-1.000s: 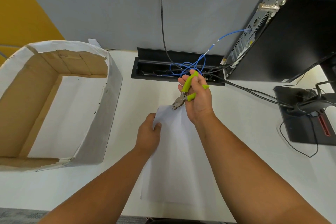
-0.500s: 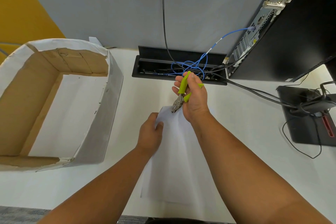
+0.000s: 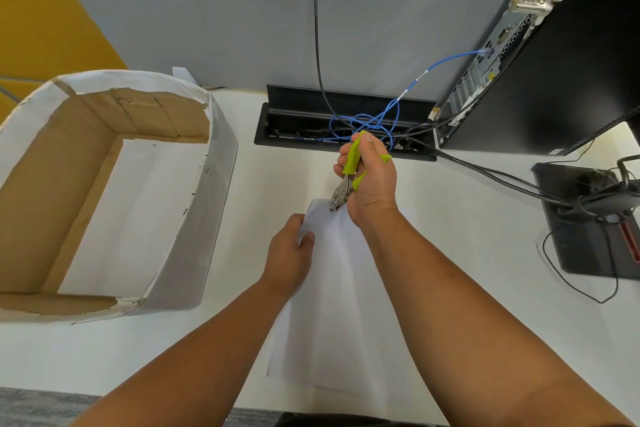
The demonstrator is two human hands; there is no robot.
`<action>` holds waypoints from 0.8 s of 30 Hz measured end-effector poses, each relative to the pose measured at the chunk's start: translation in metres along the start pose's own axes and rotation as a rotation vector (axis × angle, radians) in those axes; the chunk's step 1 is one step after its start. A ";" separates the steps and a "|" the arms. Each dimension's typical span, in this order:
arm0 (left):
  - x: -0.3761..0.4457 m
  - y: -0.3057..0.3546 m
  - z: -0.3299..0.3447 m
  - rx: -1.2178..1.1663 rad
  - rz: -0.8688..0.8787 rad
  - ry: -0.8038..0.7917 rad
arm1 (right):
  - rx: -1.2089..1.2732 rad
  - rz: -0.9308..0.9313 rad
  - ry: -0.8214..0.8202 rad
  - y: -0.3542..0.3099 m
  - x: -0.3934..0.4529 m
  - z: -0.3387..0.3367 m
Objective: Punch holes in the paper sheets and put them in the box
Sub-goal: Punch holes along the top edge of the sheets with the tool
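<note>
A white paper sheet lies lifted over the white desk between my arms. My left hand pinches its left edge near the top corner. My right hand grips a hole punch plier with lime-green handles. The plier's metal jaws sit on the sheet's top edge. The cardboard box, open on top and wrapped in white paper outside, stands at the left with white paper lying flat on its floor.
A black cable tray with tangled blue and black cables is sunk into the desk behind my hands. A black computer tower stands at the back right, a monitor base at the right. A grey partition runs along the back.
My right hand has squeezed the green handles closer and brought the jaws down and left onto the sheet's top edge. My left hand has kept its hold.
</note>
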State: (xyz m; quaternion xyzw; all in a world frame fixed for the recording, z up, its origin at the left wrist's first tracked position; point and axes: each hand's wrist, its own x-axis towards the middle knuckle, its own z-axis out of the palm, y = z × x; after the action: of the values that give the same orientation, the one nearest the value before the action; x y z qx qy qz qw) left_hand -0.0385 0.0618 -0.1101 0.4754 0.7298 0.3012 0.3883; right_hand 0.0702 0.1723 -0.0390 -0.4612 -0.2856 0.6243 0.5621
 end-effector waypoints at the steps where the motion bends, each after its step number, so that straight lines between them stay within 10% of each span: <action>1: 0.000 -0.001 0.000 -0.007 0.008 0.003 | 0.007 -0.004 -0.006 -0.001 0.000 0.001; 24: -0.004 -0.005 0.001 -0.053 0.005 -0.016 | -0.040 -0.036 -0.022 0.000 -0.007 0.006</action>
State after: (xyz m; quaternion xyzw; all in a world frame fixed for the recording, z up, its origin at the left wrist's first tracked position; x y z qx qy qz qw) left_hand -0.0392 0.0565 -0.1132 0.4693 0.7171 0.3177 0.4058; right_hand 0.0642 0.1662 -0.0344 -0.4602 -0.3127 0.6132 0.5607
